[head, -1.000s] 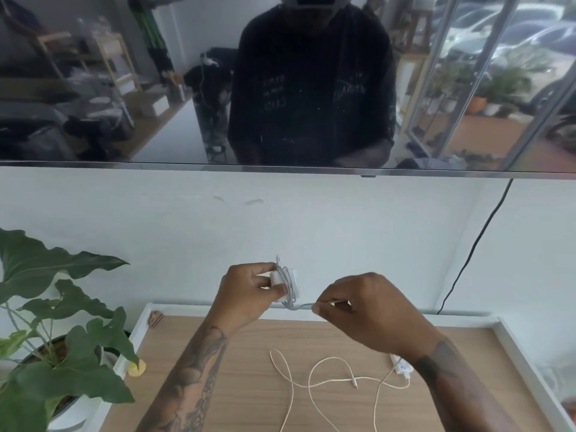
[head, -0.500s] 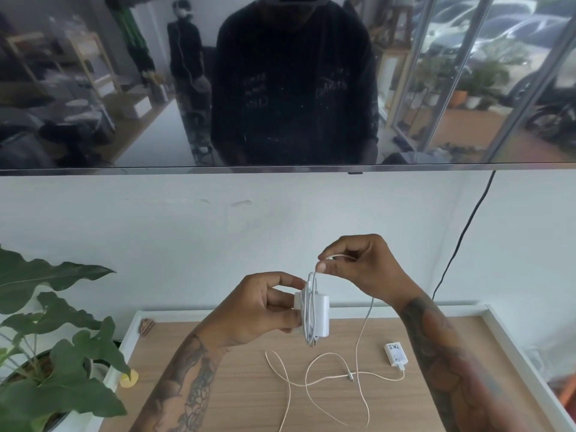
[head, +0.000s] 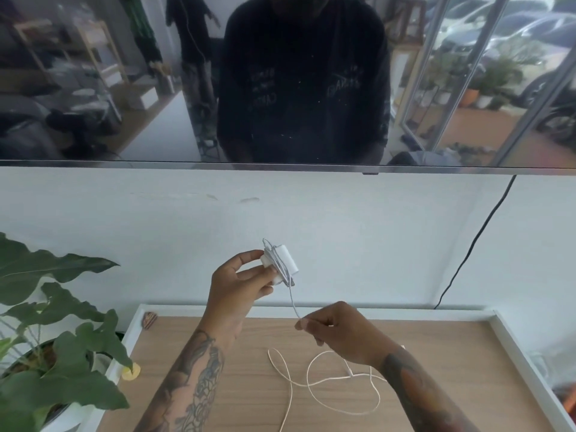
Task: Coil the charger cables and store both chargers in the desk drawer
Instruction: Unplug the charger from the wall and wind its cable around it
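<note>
one more turn nearly wound, one charger untouched

one charger block [head: 280, 265] is held up over the far edge of the counter [head: 218, 400] by the left hand [head: 240, 285], its fingers [head: 249, 255] curled round the block, several turns of white cable already lying across it. half a second ago the right hand [head: 339, 332] was above the block; it has since been brought down below it, and the cable tail [head: 293, 302] is pinched between its fingertips, drawn fairly taut. only a short tail seems left, so this winding is judged nearly done. the second cable [head: 311, 378] lies loose in loops on the counter beneath the right forearm, its plug hidden. a potted plant [head: 56, 322] stands at the left. no drawer is seen.
</note>
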